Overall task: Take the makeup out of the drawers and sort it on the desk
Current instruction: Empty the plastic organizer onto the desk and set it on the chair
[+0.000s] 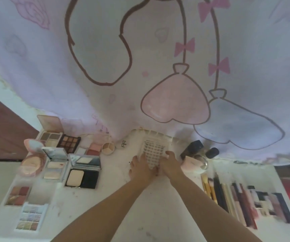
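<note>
white desk (pixel 140 212) fills our view, with a cartoon-printed cloth (pixel 158 49) hanging behind it at twelve o'clock. at the middle, our left hand (pixel 140 167) and right hand (pixel 171 163) meet on a white gridded organizer (pixel 154 151): the right hand's fingers curl over its right edge, and the left hand lies against its left side with fingers spread; whether it truly grips we cannot tell through the blur.

most of the sorting looks done to us. at nine o'clock from the hands the flat makeup sits grouped: open powder compacts (pixel 83 172), eyeshadow palettes (pixel 60 139), a blush quad (pixel 19 195), a pastel palette (pixel 30 217), a round puff case (pixel 31 165). at four o'clock brushes and slim tubes (pixel 245 203) lie in a row, side by side. at two o'clock dark bottles (pixel 192 148) and a small jar (pixel 202 165) stand close together.

what is left, we judge, is emptying or placing the organizer; no drawers show, so we cannot say what they hold. a small round pot (pixel 108 148) and a white tube (pixel 122 144) lie just beside the organizer at ten o'clock, close enough to be nudged.
</note>
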Tool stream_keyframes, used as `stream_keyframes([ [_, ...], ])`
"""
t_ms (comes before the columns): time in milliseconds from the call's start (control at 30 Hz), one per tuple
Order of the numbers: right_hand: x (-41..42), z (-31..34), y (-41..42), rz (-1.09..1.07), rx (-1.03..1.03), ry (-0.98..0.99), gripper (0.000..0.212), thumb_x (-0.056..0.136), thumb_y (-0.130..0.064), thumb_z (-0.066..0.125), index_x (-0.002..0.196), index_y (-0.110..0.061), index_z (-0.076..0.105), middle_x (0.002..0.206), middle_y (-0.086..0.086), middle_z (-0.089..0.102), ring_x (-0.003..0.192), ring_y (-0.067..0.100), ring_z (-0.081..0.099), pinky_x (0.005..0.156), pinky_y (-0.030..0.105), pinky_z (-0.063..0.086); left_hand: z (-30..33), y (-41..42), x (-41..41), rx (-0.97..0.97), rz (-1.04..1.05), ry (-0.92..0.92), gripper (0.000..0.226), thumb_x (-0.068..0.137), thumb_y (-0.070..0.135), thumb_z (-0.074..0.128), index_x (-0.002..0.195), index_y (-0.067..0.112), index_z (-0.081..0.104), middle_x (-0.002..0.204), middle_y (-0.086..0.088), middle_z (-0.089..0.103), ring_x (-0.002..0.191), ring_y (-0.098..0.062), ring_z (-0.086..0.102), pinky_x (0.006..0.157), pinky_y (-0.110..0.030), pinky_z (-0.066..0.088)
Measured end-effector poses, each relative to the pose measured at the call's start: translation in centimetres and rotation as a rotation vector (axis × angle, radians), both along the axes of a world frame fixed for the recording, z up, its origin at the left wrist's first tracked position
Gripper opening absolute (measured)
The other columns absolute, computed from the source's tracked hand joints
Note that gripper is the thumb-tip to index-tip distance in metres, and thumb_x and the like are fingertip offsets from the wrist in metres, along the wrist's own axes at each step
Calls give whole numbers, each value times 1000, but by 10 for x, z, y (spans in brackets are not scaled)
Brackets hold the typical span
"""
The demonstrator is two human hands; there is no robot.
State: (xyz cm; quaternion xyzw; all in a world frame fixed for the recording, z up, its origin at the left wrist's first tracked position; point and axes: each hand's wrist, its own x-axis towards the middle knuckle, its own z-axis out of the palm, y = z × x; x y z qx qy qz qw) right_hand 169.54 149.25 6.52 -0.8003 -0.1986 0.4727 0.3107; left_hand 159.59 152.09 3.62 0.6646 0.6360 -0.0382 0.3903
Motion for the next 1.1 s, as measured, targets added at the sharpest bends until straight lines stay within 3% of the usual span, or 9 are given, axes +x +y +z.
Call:
stream_keyframes([
  [100, -2, 2, -5, -163, 29, 236, 38, 96, -12, 35, 134, -12, 40, 123, 11, 57, 104, 26, 59, 81, 34, 53, 1, -5, -12, 23, 9, 43, 109, 62, 67, 67, 145, 27, 9, 144, -10, 21, 135, -31, 22, 107, -45, 26],
  [233, -8, 13, -21, -89, 132, 305, 28, 98, -16, 41, 116, -10, 62, 108, 11, 68, 98, 23, 65, 83, 33, 53, 12, -11, -21, -10, 0, -37, 112, 60, 65, 69, 145, 32, 4, 136, -11, 31, 130, -32, 29, 104, -45, 30],
  [300, -13, 19, -34, -15, 204, 410, 27, 98, -22, 46, 118, -14, 61, 111, 7, 69, 101, 22, 66, 82, 33, 53, 22, -16, -38, -157, 9, -272, 110, 63, 58, 68, 147, 33, 3, 133, -3, 43, 124, -21, 41, 102, -37, 39],
  [400, -26, 27, -55, 96, 250, 677, 37, 89, -41, 58, 124, -28, 58, 118, 5, 67, 107, 26, 65, 82, 39, 54, 42, -33, -75, -462, 89, -693, 95, 73, 48, 71, 146, 39, 10, 116, 13, 57, 105, 0, 55, 76, -19, 48],
  [533, -61, 29, -67, 195, 249, 772, 59, 82, -44, 66, 136, -34, 44, 125, 7, 62, 111, 31, 62, 86, 49, 53, 52, -53, -120, -547, 142, -807, 65, 83, 43, 65, 138, 44, 30, 119, 5, 59, 109, -11, 56, 79, -25, 47],
  [667, -95, 35, -67, 196, 277, 700, 74, 73, -45, 72, 139, -34, 41, 125, 5, 62, 108, 28, 64, 85, 47, 54, 67, -57, -157, -547, 121, -847, 54, 84, 45, 63, 129, 49, 32, 113, 18, 57, 104, -2, 55, 74, -21, 46],
  [833, -116, 37, -71, 211, 313, 749, 62, 82, -45, 66, 135, -21, 48, 121, 17, 61, 112, 38, 58, 92, 55, 49, 75, -58, -197, -608, 164, -966, 52, 85, 35, 65, 132, 40, 43, 119, 0, 64, 111, -18, 60, 89, -39, 52],
  [1000, -110, 17, -94, 48, 275, 970, 50, 92, -29, 50, 136, -6, 44, 132, 25, 53, 121, 42, 52, 95, 54, 46, 68, -58, -259, -782, 343, -1132, 60, 66, 41, 77, 122, 30, 60, 122, -15, 63, 113, -34, 60, 84, -47, 53],
  [1100, -112, -4, -112, 21, 233, 894, 40, 93, -22, 52, 130, -7, 55, 128, 24, 57, 118, 41, 55, 97, 55, 45, 54, -61, -308, -715, 525, -1126, 47, 84, 27, 67, 127, 15, 54, 122, -19, 62, 112, -39, 59, 80, -46, 56],
])
